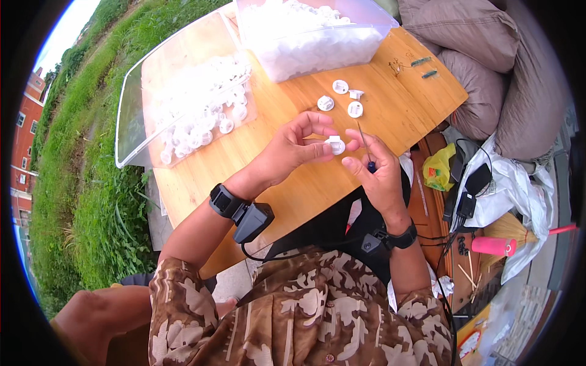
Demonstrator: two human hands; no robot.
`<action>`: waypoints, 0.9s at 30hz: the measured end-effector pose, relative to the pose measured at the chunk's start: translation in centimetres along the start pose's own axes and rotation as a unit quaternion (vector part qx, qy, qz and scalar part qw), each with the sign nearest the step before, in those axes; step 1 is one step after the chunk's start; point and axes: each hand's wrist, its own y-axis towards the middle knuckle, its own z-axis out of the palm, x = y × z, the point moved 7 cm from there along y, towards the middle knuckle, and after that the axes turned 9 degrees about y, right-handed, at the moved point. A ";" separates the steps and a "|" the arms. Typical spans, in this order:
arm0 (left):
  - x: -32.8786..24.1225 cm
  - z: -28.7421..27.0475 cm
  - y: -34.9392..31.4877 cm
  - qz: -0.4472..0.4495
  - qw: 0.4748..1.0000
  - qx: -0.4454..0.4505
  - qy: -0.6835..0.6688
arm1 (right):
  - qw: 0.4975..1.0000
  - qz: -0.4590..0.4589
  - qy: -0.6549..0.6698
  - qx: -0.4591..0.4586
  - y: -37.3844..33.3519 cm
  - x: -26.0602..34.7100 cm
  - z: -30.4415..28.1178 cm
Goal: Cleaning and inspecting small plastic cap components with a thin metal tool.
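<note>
Between the thumb and fingers of my left hand (292, 148) is a small round white plastic part (335, 145) with a square raised piece on top. My right hand (386, 174) grips a small screwdriver (371, 166) with a dark blue handle, its thin shaft pointing up and away from me. The right fingertips are close beside the white part; whether they touch it I cannot tell. Just beyond my hands, several similar parts lie loose on the wooden table, among them one white part (354, 109) nearest the screwdriver tip.
A transparent tray (131, 125) of white round pieces lies at the table's left. Behind it stands a plastic bin (317, 58) heaped with white parts. Small green strips (430, 74) with wires lie far right. Stuffed sacks (473, 30) border the wooden table (287, 210); cables run from my wrists.
</note>
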 end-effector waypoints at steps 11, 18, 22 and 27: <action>2.7 0.3 -1.5 -0.014 0.988 -0.016 -0.152 | 0.997 0.051 0.063 -0.006 0.0 -1.9 1.2; 2.6 0.2 -2.0 -0.038 0.992 -0.024 -0.119 | 0.992 0.088 0.096 -0.001 0.1 -1.9 1.5; 3.1 0.1 -2.1 -0.045 0.987 -0.025 -0.153 | 0.989 0.097 0.111 0.012 0.1 -1.4 1.6; 2.7 0.2 -2.0 -0.039 0.983 -0.022 -0.176 | 0.989 0.083 0.123 -0.006 -0.1 -0.8 1.8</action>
